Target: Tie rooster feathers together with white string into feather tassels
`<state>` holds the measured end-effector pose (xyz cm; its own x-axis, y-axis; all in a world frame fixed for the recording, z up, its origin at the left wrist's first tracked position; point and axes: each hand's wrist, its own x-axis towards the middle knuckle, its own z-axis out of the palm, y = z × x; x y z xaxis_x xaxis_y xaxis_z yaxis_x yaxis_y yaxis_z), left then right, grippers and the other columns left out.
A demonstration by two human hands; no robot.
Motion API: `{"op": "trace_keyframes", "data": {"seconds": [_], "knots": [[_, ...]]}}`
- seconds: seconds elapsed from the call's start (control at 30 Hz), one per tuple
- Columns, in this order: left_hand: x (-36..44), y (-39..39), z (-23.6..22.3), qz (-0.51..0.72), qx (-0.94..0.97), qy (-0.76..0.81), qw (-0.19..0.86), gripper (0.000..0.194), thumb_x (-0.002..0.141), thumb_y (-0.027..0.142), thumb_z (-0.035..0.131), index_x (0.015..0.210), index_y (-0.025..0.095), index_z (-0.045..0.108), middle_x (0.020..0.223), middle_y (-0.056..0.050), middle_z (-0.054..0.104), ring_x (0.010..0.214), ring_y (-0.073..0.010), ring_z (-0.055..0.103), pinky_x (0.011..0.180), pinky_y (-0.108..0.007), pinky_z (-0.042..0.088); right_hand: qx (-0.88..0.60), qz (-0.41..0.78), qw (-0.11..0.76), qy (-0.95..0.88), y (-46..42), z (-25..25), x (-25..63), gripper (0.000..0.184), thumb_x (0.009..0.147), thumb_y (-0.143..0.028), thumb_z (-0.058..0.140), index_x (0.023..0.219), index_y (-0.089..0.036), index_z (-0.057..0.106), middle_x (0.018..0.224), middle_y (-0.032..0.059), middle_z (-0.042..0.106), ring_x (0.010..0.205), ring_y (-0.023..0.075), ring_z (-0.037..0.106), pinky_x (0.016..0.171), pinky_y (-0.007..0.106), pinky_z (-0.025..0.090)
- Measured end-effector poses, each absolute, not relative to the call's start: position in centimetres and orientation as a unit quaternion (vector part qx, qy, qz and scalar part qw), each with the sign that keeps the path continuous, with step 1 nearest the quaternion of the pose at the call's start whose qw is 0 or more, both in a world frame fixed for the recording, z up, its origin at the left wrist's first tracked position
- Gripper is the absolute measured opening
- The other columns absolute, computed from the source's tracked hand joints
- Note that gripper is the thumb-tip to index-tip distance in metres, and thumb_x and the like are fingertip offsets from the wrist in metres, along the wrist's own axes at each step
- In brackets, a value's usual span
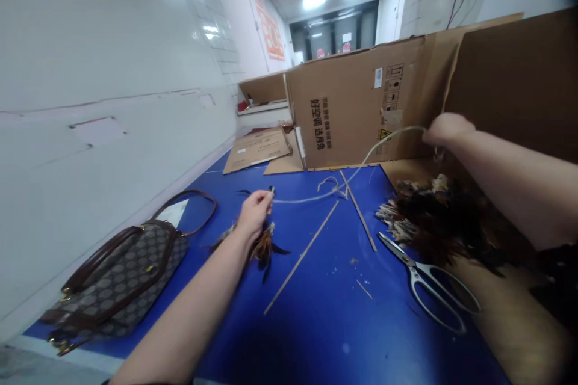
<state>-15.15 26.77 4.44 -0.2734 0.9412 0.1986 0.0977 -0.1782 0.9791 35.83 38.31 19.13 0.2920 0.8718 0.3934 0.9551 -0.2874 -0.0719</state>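
My left hand [256, 210] is closed above the blue tabletop, its fingers pinched together. Brown and black feathers [262, 248] hang out below it, and a small dark tip pokes up at the fingertips. A pale cord [311, 198] runs from those fingertips in a curve up to the right. At its other end my right hand [449, 129], closed and raised before the cardboard, grips the cord. Beneath my right forearm lies a heap of dark and speckled feathers [433, 216]. Open-bladed scissors [410, 264] with metal handles rest beside that heap.
Thin sticks [302, 255] and loose string [332, 183] lie on the blue table [316, 325]. A patterned handbag [130, 277] stands at the left. A large cardboard box wall [347, 108] closes off the back, with flat cardboard pieces [257, 150] beside it.
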Motion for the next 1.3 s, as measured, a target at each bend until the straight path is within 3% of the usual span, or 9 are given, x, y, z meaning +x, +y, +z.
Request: {"op": "trace_keyframes", "data": {"seconds": [0.13, 0.3, 0.4, 0.5, 0.63, 0.8, 0.97, 1.17, 1.3], "knots": [[-12.3, 28.7, -0.2, 0.541, 0.478, 0.568, 0.395, 0.026, 0.075, 0.037, 0.082, 0.079, 0.017, 0.067, 0.06, 0.0, 0.062, 0.047, -0.0102, 0.053, 0.05, -0.024, 0.042, -0.772, -0.087, 0.097, -0.623, 36.9, 12.7, 33.4, 0.036, 0.091, -0.027, 0.067, 0.113, 0.0, 0.076, 0.121, 0.0359, 0.065, 0.12, 0.0375, 0.055, 0.09, 0.047, 0.035], [-12.3, 30.0, -2.4, 0.568, 0.424, 0.586, 0.393, 0.023, 0.083, 0.034, 0.076, 0.084, 0.016, 0.062, 0.068, -0.006, 0.07, 0.058, -0.0176, 0.07, 0.062, -0.029, 0.057, -0.656, 0.007, 0.057, -0.752, 34.5, 6.4, 25.6, 0.028, 0.093, -0.034, 0.06, 0.104, -0.02, 0.082, 0.108, 0.0138, 0.079, 0.103, 0.0254, 0.068, 0.085, 0.029, 0.045], [-12.7, 30.6, -1.8, 0.6, 0.392, 0.58, 0.387, 0.02, 0.087, 0.031, 0.073, 0.085, 0.016, 0.059, 0.073, -0.007, 0.072, 0.074, -0.0202, 0.076, 0.077, -0.033, 0.063, -0.618, 0.041, 0.047, -0.784, 33.8, 4.1, 20.8, 0.034, 0.095, -0.045, 0.06, 0.103, -0.02, 0.082, 0.106, 0.0137, 0.079, 0.106, 0.0267, 0.07, 0.088, 0.028, 0.048], [-12.9, 31.1, 0.1, 0.642, 0.351, 0.539, 0.417, 0.016, 0.091, 0.021, 0.069, 0.083, 0.015, 0.057, 0.073, -0.008, 0.071, 0.081, -0.0231, 0.078, 0.087, -0.038, 0.064, -0.629, 0.044, 0.05, -0.774, 33.6, 2.9, 18.1, 0.041, 0.094, -0.048, 0.066, 0.108, -0.011, 0.077, 0.117, 0.0212, 0.073, 0.115, 0.0313, 0.066, 0.097, 0.037, 0.05], [-12.9, 32.3, 4.8, 0.663, 0.358, 0.449, 0.481, 0.017, 0.088, 0.014, 0.071, 0.081, 0.013, 0.056, 0.076, -0.009, 0.07, 0.09, -0.0288, 0.079, 0.094, -0.048, 0.062, -0.638, 0.067, 0.07, -0.764, 33.5, 3.2, 17.2, 0.036, 0.1, -0.037, 0.066, 0.128, -0.014, 0.064, 0.13, 0.0132, 0.065, 0.111, 0.0246, 0.067, 0.095, 0.045, 0.057], [-10.1, 34.2, 13.0, 0.647, 0.488, 0.322, 0.49, 0.018, 0.088, 0.019, 0.074, 0.083, 0.013, 0.057, 0.087, -0.013, 0.072, 0.104, -0.0325, 0.076, 0.101, -0.054, 0.058, -0.607, 0.096, 0.127, -0.778, 31.8, 5.4, 18.2, 0.022, 0.1, -0.033, 0.064, 0.113, -0.017, 0.072, 0.115, 0.0103, 0.072, 0.102, 0.022, 0.07, 0.089, 0.037, 0.057], [-6.0, 36.5, 18.6, 0.702, 0.507, 0.242, 0.437, 0.014, 0.094, 0.016, 0.065, 0.084, 0.013, 0.055, 0.09, -0.012, 0.073, 0.1, -0.0265, 0.077, 0.103, -0.049, 0.056, -0.574, 0.097, 0.229, -0.78, 27.5, 7.7, 21.8, 0.025, 0.098, -0.024, 0.054, 0.107, -0.018, 0.077, 0.102, 0.0085, 0.08, 0.096, 0.0218, 0.072, 0.083, 0.026, 0.051], [-5.3, 39.2, 20.0, 0.758, 0.485, 0.234, 0.369, 0.014, 0.096, 0.021, 0.062, 0.089, 0.017, 0.05, 0.094, -0.009, 0.073, 0.101, -0.0205, 0.076, 0.102, -0.043, 0.056, -0.563, 0.112, 0.334, -0.748, 20.4, 8.9, 29.5, 0.028, 0.091, -0.023, 0.053, 0.101, -0.018, 0.078, 0.091, 0.0046, 0.08, 0.081, 0.0202, 0.072, 0.076, 0.027, 0.052], [-6.8, 39.6, 16.9, 0.758, 0.477, 0.283, 0.344, 0.022, 0.09, 0.028, 0.066, 0.086, 0.019, 0.047, 0.092, -0.006, 0.071, 0.102, -0.0195, 0.075, 0.1, -0.039, 0.057, -0.6, 0.157, 0.424, -0.66, 16.0, 8.9, 34.0, 0.028, 0.092, -0.04, 0.057, 0.099, -0.02, 0.076, 0.068, 0.001, 0.072, 0.056, 0.0188, 0.065, 0.053, 0.027, 0.048]]}}
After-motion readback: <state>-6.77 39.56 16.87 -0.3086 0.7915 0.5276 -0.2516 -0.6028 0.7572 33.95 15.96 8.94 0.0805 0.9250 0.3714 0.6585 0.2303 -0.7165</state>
